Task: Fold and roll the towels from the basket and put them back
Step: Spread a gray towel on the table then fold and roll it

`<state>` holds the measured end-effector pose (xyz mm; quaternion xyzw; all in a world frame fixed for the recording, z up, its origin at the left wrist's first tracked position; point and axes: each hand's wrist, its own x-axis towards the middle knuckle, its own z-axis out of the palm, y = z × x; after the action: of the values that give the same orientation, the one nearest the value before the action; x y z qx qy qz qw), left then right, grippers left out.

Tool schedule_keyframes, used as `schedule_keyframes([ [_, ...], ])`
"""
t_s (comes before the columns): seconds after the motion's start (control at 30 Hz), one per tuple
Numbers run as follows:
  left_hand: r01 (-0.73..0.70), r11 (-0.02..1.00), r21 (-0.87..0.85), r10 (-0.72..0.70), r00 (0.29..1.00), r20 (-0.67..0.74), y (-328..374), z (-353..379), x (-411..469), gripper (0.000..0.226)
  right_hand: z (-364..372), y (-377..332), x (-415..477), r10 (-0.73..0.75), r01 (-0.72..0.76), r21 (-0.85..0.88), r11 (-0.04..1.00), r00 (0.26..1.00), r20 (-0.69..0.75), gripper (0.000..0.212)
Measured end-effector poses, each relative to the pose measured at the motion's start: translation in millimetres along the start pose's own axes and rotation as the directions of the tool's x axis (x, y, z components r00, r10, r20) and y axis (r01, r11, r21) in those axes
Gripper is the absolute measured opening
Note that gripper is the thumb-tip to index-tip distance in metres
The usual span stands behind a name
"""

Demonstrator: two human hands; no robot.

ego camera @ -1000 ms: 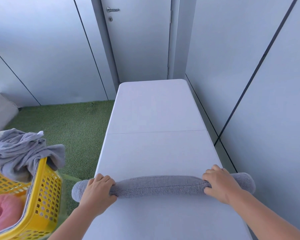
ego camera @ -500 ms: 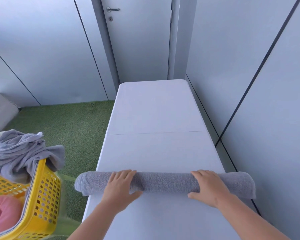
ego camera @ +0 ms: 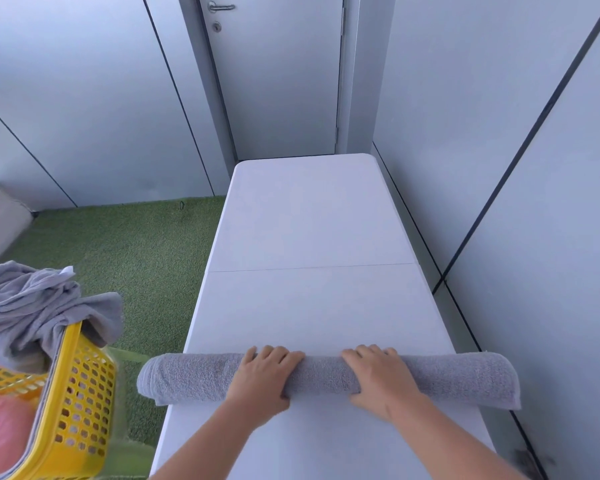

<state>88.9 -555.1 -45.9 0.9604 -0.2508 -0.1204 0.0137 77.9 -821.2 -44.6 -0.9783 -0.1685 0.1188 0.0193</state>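
Low in the frame the grey towel (ego camera: 447,379) lies rolled across the table (ego camera: 309,220), with the left hand (ego camera: 262,374) and right hand (ego camera: 378,375) each in a curled grip round it. At lower left, crumpled towels (ego camera: 32,306) in the yellow basket (ego camera: 80,393) look not yet folded.

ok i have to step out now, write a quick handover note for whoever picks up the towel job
Left hand: fingers curled over the long grey terry towel roll, gripping it.
Right hand: same grip, further right on the roll.
Where: the roll lies across the near end of the white table, both ends past the edges. The yellow perforated plastic basket sits to the left, with a crumpled grey towel draped over its rim and a pink cloth inside.
Done: this towel looks rolled.
Left: put the roll in the basket, then fold and roll the crumpled one.
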Motion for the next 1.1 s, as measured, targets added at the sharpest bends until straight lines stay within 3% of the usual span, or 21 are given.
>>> schedule_keyframes([
  [0.13,0.104,0.991,0.083,-0.108,0.993,0.047,-90,0,-39,0.09,-8,72,-42,0.056,-0.056,0.013,0.998,0.998,0.043,0.075],
  [0.23,0.166,0.976,0.138,-0.182,0.977,0.112,-135,-16,-63,0.08,-18,112,-65,0.144,-0.144,-0.002,0.99,0.987,0.071,0.075],
  [0.4,0.168,0.982,0.082,-0.176,0.979,0.104,-141,-51,-39,0.056,-54,126,-46,0.276,-0.291,0.12,0.949,0.953,0.128,0.04],
  [0.6,0.326,0.943,-0.073,-0.314,0.94,0.136,-146,-68,-4,0.05,-64,133,-5,0.441,-0.448,0.252,0.858,0.893,0.086,0.045],
  [0.73,0.4,0.905,-0.143,-0.376,0.912,0.165,-127,-43,-14,0.055,-43,110,-14,0.467,-0.481,0.258,0.838,0.877,0.116,0.04],
  [0.9,0.52,0.818,-0.245,-0.512,0.853,0.099,-66,-19,-33,0.073,-8,57,-38,0.563,-0.538,0.317,0.781,0.826,0.016,0.045],
  [1.03,0.56,0.747,-0.358,-0.557,0.821,0.124,6,-9,-28,0.094,0,3,-33,0.614,-0.544,0.503,0.671,0.789,0.034,0.057],
  [1.1,0.558,0.663,-0.499,-0.582,0.804,0.125,41,-8,-21,0.083,0,-21,-24,0.61,-0.503,0.629,0.592,0.79,0.058,0.072],
])
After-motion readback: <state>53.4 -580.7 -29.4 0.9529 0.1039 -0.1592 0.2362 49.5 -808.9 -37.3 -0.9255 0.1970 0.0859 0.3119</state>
